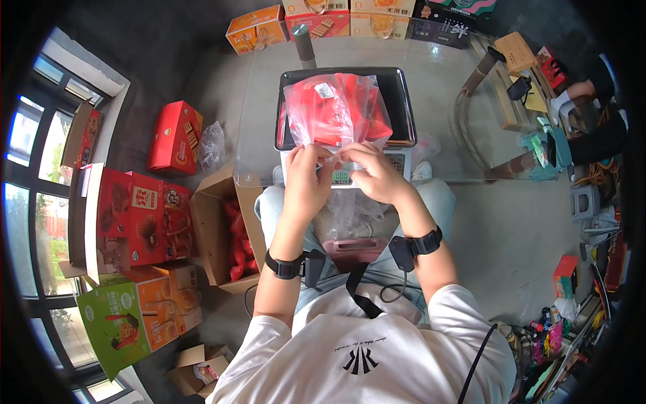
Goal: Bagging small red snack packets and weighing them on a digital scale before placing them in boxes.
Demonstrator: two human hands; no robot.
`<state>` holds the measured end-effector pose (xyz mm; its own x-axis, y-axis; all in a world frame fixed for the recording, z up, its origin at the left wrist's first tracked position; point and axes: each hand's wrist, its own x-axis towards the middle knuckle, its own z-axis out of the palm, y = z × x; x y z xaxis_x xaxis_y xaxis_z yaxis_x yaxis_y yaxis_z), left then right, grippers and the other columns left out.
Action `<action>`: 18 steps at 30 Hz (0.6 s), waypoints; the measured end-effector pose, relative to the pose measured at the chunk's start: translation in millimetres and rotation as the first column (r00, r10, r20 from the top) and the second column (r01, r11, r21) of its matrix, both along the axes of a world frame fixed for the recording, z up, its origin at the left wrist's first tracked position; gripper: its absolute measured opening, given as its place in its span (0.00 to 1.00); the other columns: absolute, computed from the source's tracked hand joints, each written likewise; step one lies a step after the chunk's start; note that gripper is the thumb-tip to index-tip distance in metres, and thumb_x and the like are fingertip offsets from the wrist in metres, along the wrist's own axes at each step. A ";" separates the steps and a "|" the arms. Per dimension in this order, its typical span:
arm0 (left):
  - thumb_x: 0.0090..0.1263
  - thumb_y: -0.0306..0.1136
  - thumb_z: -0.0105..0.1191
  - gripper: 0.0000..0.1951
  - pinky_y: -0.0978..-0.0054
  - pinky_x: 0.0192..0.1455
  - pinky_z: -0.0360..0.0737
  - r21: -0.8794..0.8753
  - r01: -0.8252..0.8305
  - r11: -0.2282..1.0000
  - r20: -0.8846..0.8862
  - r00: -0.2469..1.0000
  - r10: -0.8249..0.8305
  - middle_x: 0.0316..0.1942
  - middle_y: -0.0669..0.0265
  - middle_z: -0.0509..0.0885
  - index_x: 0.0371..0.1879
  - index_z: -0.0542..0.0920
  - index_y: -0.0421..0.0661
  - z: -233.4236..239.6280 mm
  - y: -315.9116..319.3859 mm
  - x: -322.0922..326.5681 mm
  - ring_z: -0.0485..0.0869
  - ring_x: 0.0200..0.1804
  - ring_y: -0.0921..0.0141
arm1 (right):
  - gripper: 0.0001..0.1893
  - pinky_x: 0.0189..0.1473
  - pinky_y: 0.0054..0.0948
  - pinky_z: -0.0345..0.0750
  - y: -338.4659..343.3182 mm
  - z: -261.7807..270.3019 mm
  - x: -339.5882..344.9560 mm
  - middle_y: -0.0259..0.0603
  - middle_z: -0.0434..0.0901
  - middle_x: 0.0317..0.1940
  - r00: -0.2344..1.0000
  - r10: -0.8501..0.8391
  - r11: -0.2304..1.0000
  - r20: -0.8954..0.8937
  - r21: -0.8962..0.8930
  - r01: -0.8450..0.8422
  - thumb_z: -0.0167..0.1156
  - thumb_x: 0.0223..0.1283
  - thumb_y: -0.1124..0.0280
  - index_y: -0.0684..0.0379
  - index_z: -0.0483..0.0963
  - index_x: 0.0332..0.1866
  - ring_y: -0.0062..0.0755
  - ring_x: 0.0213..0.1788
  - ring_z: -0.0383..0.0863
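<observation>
A clear plastic bag [333, 108] filled with red packets lies on the black tray [404, 111] of a digital scale. A small white label sits on its upper side. Its near end is gathered between my two hands. My left hand [310, 171] pinches the gathered plastic from the left, fingertips at the bag's mouth. From the other side, my right hand [371, 169] grips the same plastic with thumb and fingers. Just below the hands, the scale's lit display [342, 177] is partly covered, and the keypad [395, 160] shows beside my right hand.
The scale stands on a glass table [439, 101]. Gift boxes [381, 20] line its far edge. An open carton [217, 242] with red packets stands by my left leg, near red boxes [146, 217]. At right, a person's leg [580, 93] shows near a wooden pallet [504, 101].
</observation>
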<state>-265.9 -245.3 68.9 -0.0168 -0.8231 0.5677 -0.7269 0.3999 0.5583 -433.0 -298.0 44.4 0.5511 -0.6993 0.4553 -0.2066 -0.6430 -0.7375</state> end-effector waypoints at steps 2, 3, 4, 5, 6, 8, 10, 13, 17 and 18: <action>0.59 0.24 0.60 0.06 0.64 0.56 0.69 0.034 -0.001 0.999 -0.167 0.986 0.007 0.31 0.64 0.80 0.33 0.76 0.43 3.4 -0.7 -3.3 0.79 0.36 0.63 | 0.11 0.59 0.39 0.61 7.3 8.3 1.3 0.41 0.77 0.38 1.000 -0.008 1.000 -0.016 0.003 0.008 0.59 0.43 0.77 0.61 0.73 0.36 0.45 0.48 0.73; 0.59 0.24 0.60 0.06 0.64 0.56 0.69 0.036 0.000 0.999 -0.165 0.986 0.006 0.31 0.64 0.80 0.33 0.76 0.43 2.3 -1.7 -3.0 0.79 0.36 0.63 | 0.11 0.59 0.39 0.61 8.3 9.2 2.8 0.41 0.77 0.38 1.000 -0.010 1.000 -0.014 0.005 0.010 0.59 0.43 0.77 0.61 0.73 0.36 0.45 0.48 0.73; 0.59 0.24 0.60 0.07 0.66 0.54 0.70 0.065 0.050 0.997 -0.243 0.970 -0.033 0.32 0.63 0.81 0.33 0.76 0.42 -0.4 -3.4 -2.5 0.79 0.36 0.62 | 0.10 0.58 0.38 0.62 8.3 9.9 4.4 0.39 0.75 0.33 0.999 -0.028 0.998 -0.037 -0.059 0.025 0.61 0.42 0.76 0.60 0.71 0.33 0.43 0.44 0.72; 0.60 0.25 0.60 0.07 0.67 0.51 0.71 0.089 0.101 0.991 -0.320 0.945 -0.068 0.32 0.62 0.81 0.33 0.76 0.41 -2.0 -3.7 -2.1 0.80 0.37 0.62 | 0.11 0.56 0.38 0.63 8.5 10.8 6.0 0.38 0.73 0.29 0.997 -0.046 0.992 -0.059 -0.124 0.039 0.62 0.41 0.75 0.59 0.70 0.31 0.42 0.40 0.72; 0.60 0.25 0.60 0.07 0.67 0.51 0.71 0.090 0.105 0.990 -0.319 0.945 -0.071 0.32 0.62 0.81 0.33 0.76 0.41 -2.5 -3.4 -2.2 0.80 0.37 0.62 | 0.11 0.54 0.38 0.64 8.0 12.9 6.6 0.36 0.72 0.27 0.996 -0.043 0.992 -0.073 -0.121 0.034 0.63 0.40 0.75 0.57 0.68 0.29 0.39 0.38 0.72; 0.61 0.25 0.60 0.07 0.67 0.47 0.73 0.218 0.107 0.970 -0.369 0.929 -0.020 0.34 0.61 0.82 0.33 0.75 0.40 -3.0 -1.0 -1.3 0.80 0.38 0.62 | 0.11 0.54 0.38 0.64 6.4 11.1 3.6 0.35 0.72 0.26 0.994 -0.036 0.991 -0.100 -0.135 0.023 0.64 0.41 0.75 0.57 0.69 0.29 0.38 0.38 0.72; 0.63 0.24 0.59 0.07 0.72 0.46 0.73 0.204 0.143 0.969 -0.378 0.924 -0.057 0.34 0.61 0.82 0.34 0.74 0.39 -6.4 -1.7 1.2 0.79 0.39 0.68 | 0.11 0.54 0.39 0.64 5.5 9.3 2.6 0.34 0.72 0.25 0.991 -0.025 0.988 -0.128 -0.152 0.005 0.64 0.41 0.74 0.57 0.69 0.29 0.37 0.38 0.72; 0.65 0.23 0.57 0.06 0.77 0.45 0.74 0.179 0.123 0.976 -0.359 0.932 -0.051 0.33 0.63 0.81 0.35 0.73 0.39 -8.7 -0.8 1.9 0.78 0.39 0.75 | 0.11 0.56 0.41 0.64 8.4 6.3 5.1 0.33 0.73 0.24 0.990 -0.050 0.992 -0.129 -0.123 0.034 0.65 0.42 0.73 0.57 0.70 0.31 0.36 0.37 0.74; 0.67 0.25 0.56 0.06 0.77 0.44 0.74 0.235 0.054 0.970 -0.400 0.915 0.046 0.31 0.65 0.79 0.35 0.72 0.38 -1.8 0.8 -1.4 0.77 0.38 0.75 | 0.14 0.61 0.45 0.63 12.0 3.1 9.4 0.31 0.75 0.27 0.971 -0.230 0.946 -0.063 -0.250 0.207 0.68 0.44 0.72 0.56 0.72 0.36 0.36 0.39 0.76; 0.67 0.25 0.56 0.06 0.77 0.44 0.74 0.235 0.053 0.970 -0.400 0.915 0.047 0.31 0.65 0.79 0.35 0.72 0.38 -1.2 0.9 -0.9 0.77 0.38 0.75 | 0.15 0.62 0.46 0.63 12.7 3.0 10.1 0.31 0.77 0.29 0.965 -0.252 0.938 -0.068 -0.262 0.226 0.69 0.44 0.72 0.56 0.73 0.39 0.36 0.39 0.76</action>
<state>-266.8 -244.4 67.7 0.1670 -0.9340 0.3159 -0.4215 0.2220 0.8792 -422.9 -285.3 47.5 0.4328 -0.6869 0.5838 -0.4407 -0.7261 -0.5278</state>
